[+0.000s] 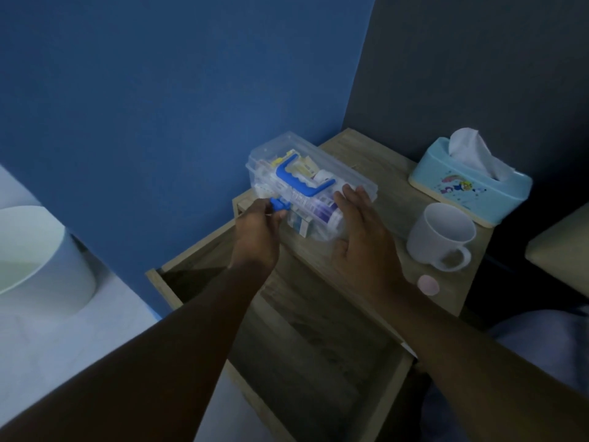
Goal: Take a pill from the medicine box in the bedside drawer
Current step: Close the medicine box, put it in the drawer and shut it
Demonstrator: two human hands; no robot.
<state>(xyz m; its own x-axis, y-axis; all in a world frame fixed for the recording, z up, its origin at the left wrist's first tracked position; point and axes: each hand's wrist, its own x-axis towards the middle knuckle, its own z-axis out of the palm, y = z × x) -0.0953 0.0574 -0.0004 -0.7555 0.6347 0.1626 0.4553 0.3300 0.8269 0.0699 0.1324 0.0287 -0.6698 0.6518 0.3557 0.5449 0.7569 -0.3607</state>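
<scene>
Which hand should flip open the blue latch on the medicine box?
Left. The left hand already pinches the blue latch, while the right hand lies flat on the medicine box, steadying it.

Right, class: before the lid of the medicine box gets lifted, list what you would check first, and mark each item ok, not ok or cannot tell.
1. Box out of the drawer, on the nightstand top: ok.
2. Left hand on the blue latch: ok.
3. Latch released: cannot tell.
4. Right hand steadying the box's near end: ok.
5. Blue handle folded flat on the lid: ok.
6. Mug and tissue box apart from the box: ok.
</scene>
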